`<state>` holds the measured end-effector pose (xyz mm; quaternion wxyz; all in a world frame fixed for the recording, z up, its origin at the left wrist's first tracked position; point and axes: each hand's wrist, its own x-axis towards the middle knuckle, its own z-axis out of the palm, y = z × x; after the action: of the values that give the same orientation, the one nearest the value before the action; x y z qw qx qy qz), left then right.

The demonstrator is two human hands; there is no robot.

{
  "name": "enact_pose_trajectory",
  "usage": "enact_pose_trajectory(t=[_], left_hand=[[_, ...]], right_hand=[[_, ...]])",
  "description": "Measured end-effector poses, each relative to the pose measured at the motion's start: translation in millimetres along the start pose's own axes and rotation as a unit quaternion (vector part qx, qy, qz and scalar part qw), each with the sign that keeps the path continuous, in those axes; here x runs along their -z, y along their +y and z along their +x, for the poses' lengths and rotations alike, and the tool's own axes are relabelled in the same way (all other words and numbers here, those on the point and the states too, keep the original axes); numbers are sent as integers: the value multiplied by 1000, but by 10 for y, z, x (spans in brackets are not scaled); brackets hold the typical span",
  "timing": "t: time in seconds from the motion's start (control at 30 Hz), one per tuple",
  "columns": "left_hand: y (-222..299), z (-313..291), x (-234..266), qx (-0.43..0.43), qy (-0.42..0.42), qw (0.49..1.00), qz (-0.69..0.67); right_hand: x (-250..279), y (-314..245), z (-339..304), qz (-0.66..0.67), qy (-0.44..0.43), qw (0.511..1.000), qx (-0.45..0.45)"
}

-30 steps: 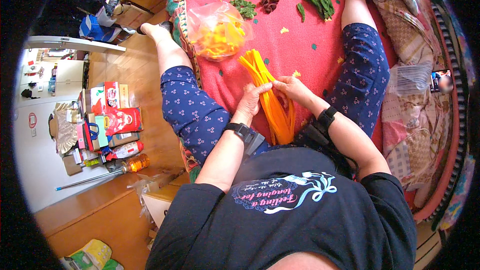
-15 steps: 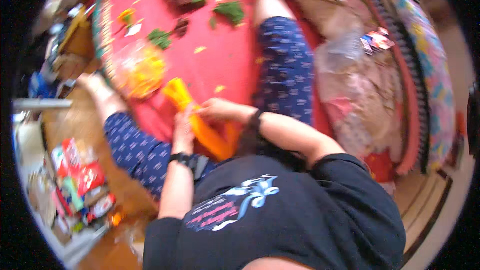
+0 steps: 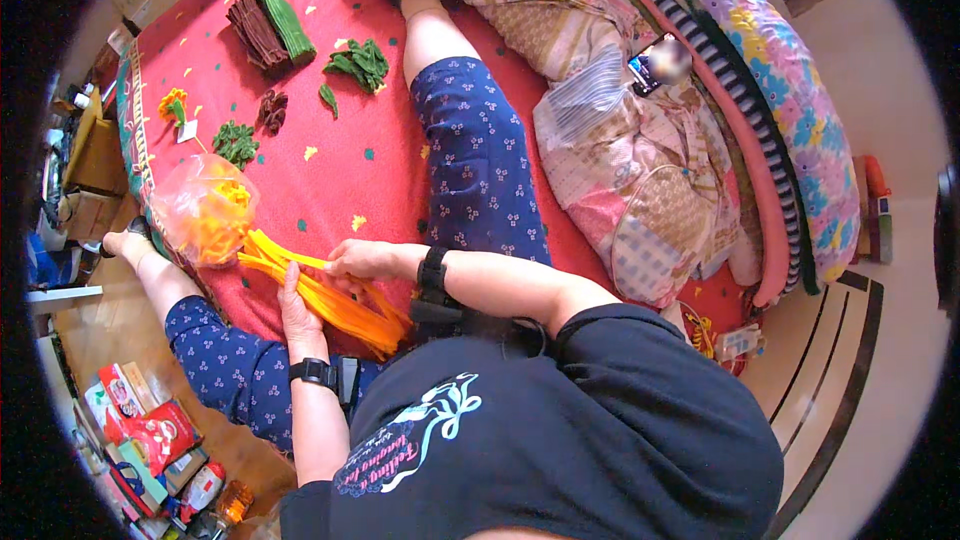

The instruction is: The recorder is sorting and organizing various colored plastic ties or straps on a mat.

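Two hands hold my orange sticks point(image 3: 330, 295): left hand point(image 3: 297, 308) grips the bunch, right hand point(image 3: 362, 260) pinches one. I'd pull slowly, keeping the others tight.

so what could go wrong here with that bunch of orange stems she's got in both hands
The orange stems lie loose across the lap, the left hand under them and the right hand on top; pulling some out could let the rest fan apart or slide toward the floor. Their far ends rest against the clear bag of orange pieces at the bed edge, so a tug might nudge it off.
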<state>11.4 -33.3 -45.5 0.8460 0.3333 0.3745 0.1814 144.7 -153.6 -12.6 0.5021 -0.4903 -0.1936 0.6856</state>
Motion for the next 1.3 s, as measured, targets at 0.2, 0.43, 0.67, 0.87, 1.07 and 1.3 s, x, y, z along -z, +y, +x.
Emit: enact_pose_trajectory(t=[0.2,0.43,0.67,0.87,1.07,1.3], left_hand=[[-21,121,222,-29,24,999,-13],[97,85,139,-44,44,998,-20],[173,-26,10,-44,23,996,-78],[40,-33,-186,5,-117,973,-200],[-165,-132,-293,77,-109,980,-147],[-60,-186,-437,82,-92,992,-39]], right_hand=[[47,-106,-88,-92,-88,991,-26],[257,-365,-262,-90,-176,980,-11],[580,-554,-401,207,-86,970,90],[478,-411,-205,247,9,951,186],[290,-262,-56,217,3,964,152],[271,-529,67,263,27,939,220]])
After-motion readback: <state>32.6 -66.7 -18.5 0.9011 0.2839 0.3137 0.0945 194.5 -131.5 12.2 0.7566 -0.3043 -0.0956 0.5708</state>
